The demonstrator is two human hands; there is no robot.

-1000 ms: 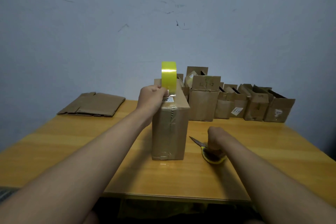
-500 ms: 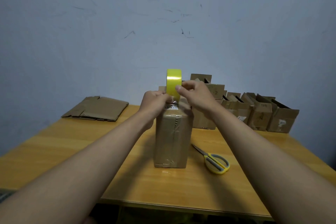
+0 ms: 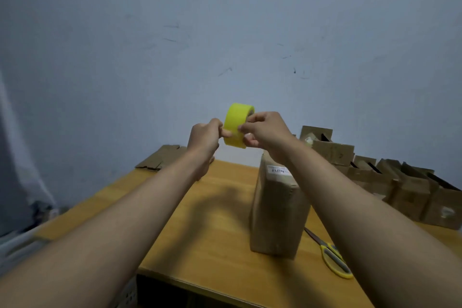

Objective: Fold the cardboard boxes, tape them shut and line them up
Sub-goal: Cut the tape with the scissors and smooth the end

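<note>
Wooden table [image 3: 215, 230] against a scuffed blue-grey wall [image 3: 225, 33].

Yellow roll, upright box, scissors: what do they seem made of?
Yellow roll: glossy plastic tape, probably, judging by its sheen. Upright box: matte brown cardboard, with creases and a paper label. Scissors: yellow handles look plastic; blade appears metal, mostly hidden.
</note>
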